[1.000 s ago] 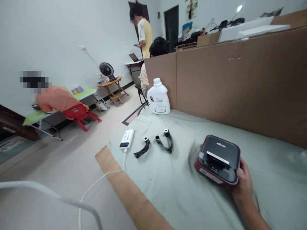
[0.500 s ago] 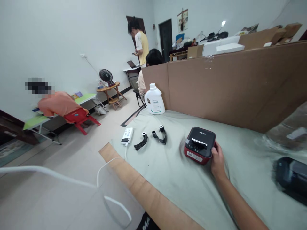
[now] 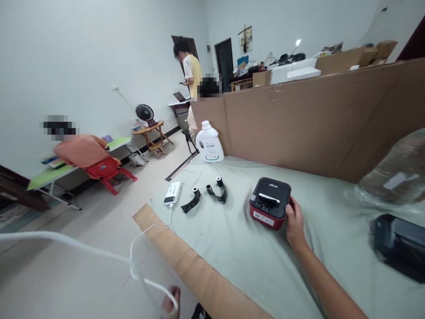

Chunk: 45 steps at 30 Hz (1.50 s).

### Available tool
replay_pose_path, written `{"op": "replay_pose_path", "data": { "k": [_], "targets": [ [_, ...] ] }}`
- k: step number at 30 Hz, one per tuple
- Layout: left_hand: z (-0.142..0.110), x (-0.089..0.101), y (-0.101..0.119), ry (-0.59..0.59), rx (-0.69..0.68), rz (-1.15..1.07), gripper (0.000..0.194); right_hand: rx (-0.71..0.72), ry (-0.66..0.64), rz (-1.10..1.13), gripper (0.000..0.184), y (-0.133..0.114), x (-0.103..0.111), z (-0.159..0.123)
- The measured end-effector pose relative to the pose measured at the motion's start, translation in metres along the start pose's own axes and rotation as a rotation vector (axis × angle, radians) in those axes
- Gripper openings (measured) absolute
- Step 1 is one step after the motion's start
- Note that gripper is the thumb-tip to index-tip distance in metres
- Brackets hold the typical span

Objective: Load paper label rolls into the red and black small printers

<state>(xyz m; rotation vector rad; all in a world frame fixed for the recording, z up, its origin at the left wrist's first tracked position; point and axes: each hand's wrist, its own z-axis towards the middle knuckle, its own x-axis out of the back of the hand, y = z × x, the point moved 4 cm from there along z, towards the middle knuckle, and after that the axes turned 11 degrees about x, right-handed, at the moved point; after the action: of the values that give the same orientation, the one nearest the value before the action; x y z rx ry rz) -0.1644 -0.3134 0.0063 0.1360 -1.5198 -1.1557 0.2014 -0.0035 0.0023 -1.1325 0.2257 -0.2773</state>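
Observation:
My right hand (image 3: 295,221) grips the right side of a small black and red label printer (image 3: 270,201) on the green cloth; its thumb shows and the other fingers are mostly hidden. A white strip crosses the slot on the printer's top, and a white label is on its front. At the bottom edge, what looks like my left hand (image 3: 171,301) shows in part behind a white cable (image 3: 151,281), its fingers not clear. Two black ribbon rolls, one partly unwound (image 3: 191,203) and one strung between two cores (image 3: 219,192), lie left of the printer.
A white power bank (image 3: 173,193) with a cable plugged in lies near the cloth's left edge. Behind stand a white jug (image 3: 210,144) and a cardboard wall (image 3: 292,124). A dark device (image 3: 398,243) and clear plastic (image 3: 395,177) are at right. Other people are beyond.
The view has shifted slightly, so the table things sit a little further left. My right hand stays on the printer. A part of what looks like my left hand has appeared at the bottom.

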Motion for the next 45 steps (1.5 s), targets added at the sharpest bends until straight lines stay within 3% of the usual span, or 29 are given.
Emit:
{"op": "replay_pose_path", "data": {
  "k": [3,4,6,9,11,13,15,18,20,23,26,28,31,34,39,42,45],
  "targets": [
    [0.046,-0.018,0.008,0.015,-0.050,-0.208,0.040,-0.003,0.001,0.007,0.069,0.001,0.000,0.000],
    [0.056,-0.023,0.022,-0.008,-0.084,-0.261,0.034,-0.001,0.004,0.010,0.069,0.001,0.000,0.000],
    [0.067,-0.045,0.067,-0.179,-0.176,-0.327,0.028,0.002,0.006,0.011,0.069,0.001,0.000,0.000],
    [0.068,-0.108,0.154,-0.545,-0.208,-0.446,0.027,-0.004,0.013,0.015,0.069,0.005,-0.001,0.000],
    [0.063,-0.160,0.204,-0.769,-0.142,-0.595,0.042,-0.005,0.009,0.042,0.069,0.010,-0.001,0.001],
    [0.055,-0.207,0.238,-0.944,-0.064,-0.647,0.051,-0.005,-0.033,0.116,0.070,0.015,0.002,0.002],
    [0.048,-0.235,0.258,-0.988,-0.097,-0.649,0.053,-0.004,-0.142,0.191,0.075,0.021,0.007,0.002],
    [0.042,-0.248,0.265,-0.938,-0.157,-0.633,0.048,0.043,-0.330,0.108,0.092,0.023,0.018,-0.001],
    [0.042,-0.244,0.266,-0.935,-0.212,-0.635,0.045,0.117,-0.379,-0.057,0.104,0.017,0.022,-0.002],
    [0.056,-0.233,0.275,-0.918,-0.297,-0.643,0.041,0.250,-0.401,-0.237,0.103,-0.005,0.009,0.005],
    [0.094,-0.223,0.295,-0.885,-0.311,-0.695,0.037,0.358,-0.411,-0.288,0.098,-0.037,-0.026,0.030],
    [0.131,-0.219,0.310,-0.866,-0.227,-0.785,0.031,0.397,-0.421,-0.251,0.099,-0.059,-0.059,0.056],
    [0.195,-0.218,0.328,-0.828,-0.067,-0.896,0.025,0.424,-0.495,-0.122,0.099,-0.080,-0.124,0.099],
    [0.256,-0.221,0.331,-0.756,0.054,-0.944,0.022,0.430,-0.535,-0.021,0.093,-0.079,-0.194,0.129],
    [0.330,-0.224,0.303,-0.645,0.226,-0.974,0.020,0.387,-0.564,0.133,0.093,-0.050,-0.291,0.133],
    [0.353,-0.228,0.277,-0.626,0.294,-0.967,0.020,0.345,-0.569,0.114,0.089,-0.035,-0.323,0.122],
    [0.362,-0.237,0.253,-0.606,0.339,-0.965,0.021,0.318,-0.597,0.098,0.086,-0.025,-0.340,0.113]
  ]
}}
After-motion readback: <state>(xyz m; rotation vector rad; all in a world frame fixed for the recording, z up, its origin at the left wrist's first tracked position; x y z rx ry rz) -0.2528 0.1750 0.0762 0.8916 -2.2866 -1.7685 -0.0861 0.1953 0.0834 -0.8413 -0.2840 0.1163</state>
